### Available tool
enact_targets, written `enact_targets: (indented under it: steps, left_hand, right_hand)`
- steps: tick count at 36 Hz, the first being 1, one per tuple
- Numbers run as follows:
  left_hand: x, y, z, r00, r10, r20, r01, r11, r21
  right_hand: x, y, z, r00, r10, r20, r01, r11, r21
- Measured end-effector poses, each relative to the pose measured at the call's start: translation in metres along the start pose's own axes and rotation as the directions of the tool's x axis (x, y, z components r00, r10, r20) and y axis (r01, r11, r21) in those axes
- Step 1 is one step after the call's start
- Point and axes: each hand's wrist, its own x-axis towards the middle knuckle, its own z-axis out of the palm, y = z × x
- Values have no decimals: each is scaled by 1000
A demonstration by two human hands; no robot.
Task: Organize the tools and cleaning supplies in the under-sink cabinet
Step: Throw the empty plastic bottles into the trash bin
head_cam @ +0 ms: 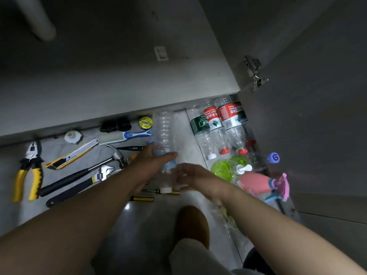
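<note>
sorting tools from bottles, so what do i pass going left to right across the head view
yellow pliers, utility knife, clear bottle, green-label bottle, pink spray bottle

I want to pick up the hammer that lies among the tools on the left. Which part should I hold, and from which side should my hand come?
Grip the hammer by its black handle, near the free end that points toward you, coming from above. The handle is long, straight and lies flat; the steel head is farther in, crowded by the adjustable wrench and other tools.
</note>
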Motion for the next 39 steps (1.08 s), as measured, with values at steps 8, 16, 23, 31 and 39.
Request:
enact_targets:
  steps: [8, 16, 23, 31, 39]
  left_hand:
    - [8, -5, -10, 997, 62, -53, -54, 989, 136]
    - [14, -7, -18, 996, 63, -63, -62, 998, 24]
    - [-3, 17, -16, 992, 74, -99, -60, 989, 138]
    - [-82, 99, 27, 979, 201, -23, -188, 947, 261]
    - [-202, 163, 110, 956, 177, 234, -279, 798, 534]
  right_hand:
    - [73, -25, -59, 729, -330, -599, -177, 755, -632]
    - [109, -15, -53, 743, -197, -639, -420, 607, -675]
    - [83, -10, -35, 806, -92, -585, -293, 797, -529]
    - [-54, -37, -39, 913, -11, -408, -82, 975, -208]
    - [-247, -30, -66, 841, -135, -524, 107, 991, -85]
